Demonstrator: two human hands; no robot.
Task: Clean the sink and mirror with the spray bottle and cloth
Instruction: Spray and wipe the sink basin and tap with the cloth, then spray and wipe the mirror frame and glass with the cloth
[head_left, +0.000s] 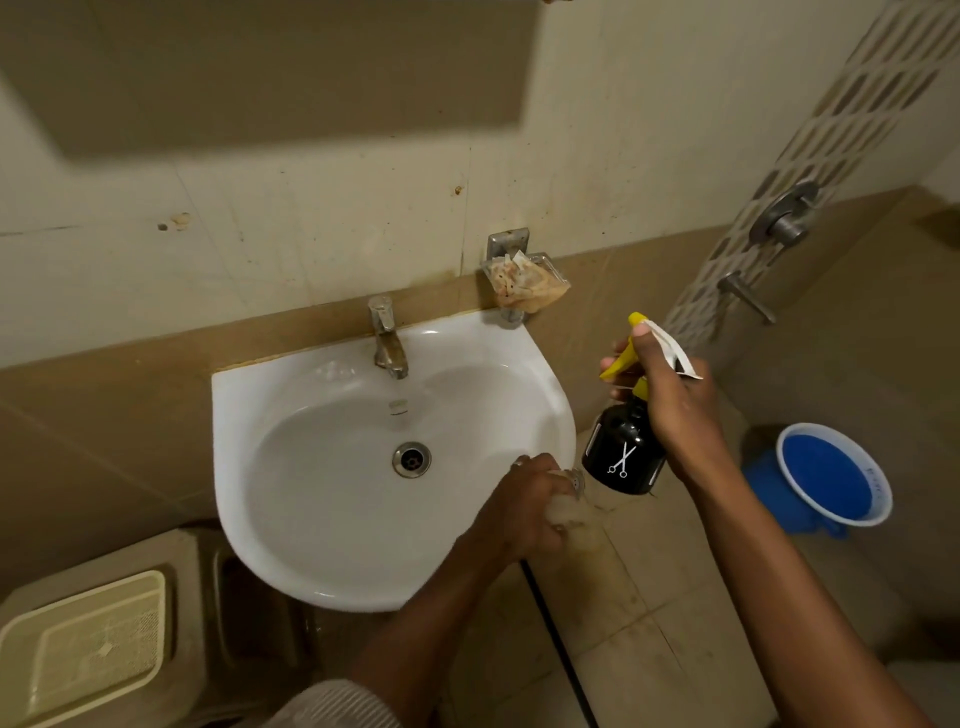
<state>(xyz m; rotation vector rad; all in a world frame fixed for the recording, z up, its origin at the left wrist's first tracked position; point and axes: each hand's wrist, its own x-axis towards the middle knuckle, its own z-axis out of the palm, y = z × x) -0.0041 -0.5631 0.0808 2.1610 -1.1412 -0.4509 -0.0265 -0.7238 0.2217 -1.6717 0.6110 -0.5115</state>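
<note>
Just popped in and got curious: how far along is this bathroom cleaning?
Early to midway, it seems. The sink bowl looks white, though whether it has been wiped I cannot tell. In hand: the right hand grips the spray bottle; the left hand holds the cloth at the sink's rim. The mirror is out of view, so its state is unknown.

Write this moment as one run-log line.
left hand: grips cloth at sink rim | right hand: holds spray bottle right of sink | basin: not yet wiped
</note>
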